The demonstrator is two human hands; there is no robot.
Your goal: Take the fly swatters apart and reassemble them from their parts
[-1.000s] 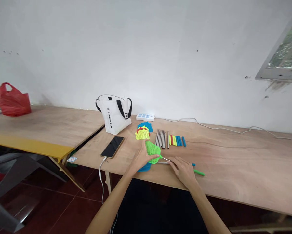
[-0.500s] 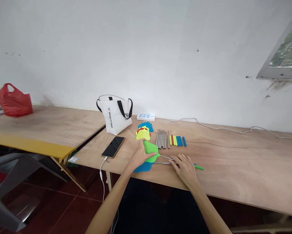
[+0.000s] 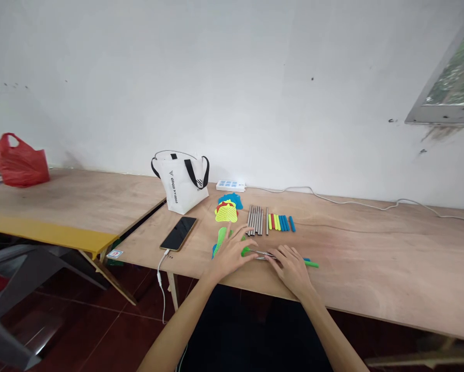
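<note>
A green fly swatter (image 3: 219, 239) lies over a blue fly swatter (image 3: 214, 251) near the table's front edge, mesh heads to the left. My left hand (image 3: 230, 257) is over the green head with its fingers spread, covering much of both heads. Around the metal shaft of the green swatter, my right hand (image 3: 292, 266) is closed, with the shaft passing between thumb and fingers. The green grip (image 3: 311, 264) sticks out to the right of it, beside the blue grip's end. Part of both shafts is hidden under the hand.
Behind the hands lie loose mesh heads (image 3: 226, 213), several metal tubes (image 3: 255, 220) and coloured grips (image 3: 280, 222). A phone (image 3: 179, 233) on a cable, a white bag (image 3: 181, 186) and a power strip (image 3: 230, 185) stand left and back. A red bag (image 3: 20, 163) sits on the other table.
My left hand has let go of the green head's edge and spread its fingers over it. The green swatter has turned flatter and shifted slightly left. My right hand stays on the shaft.
</note>
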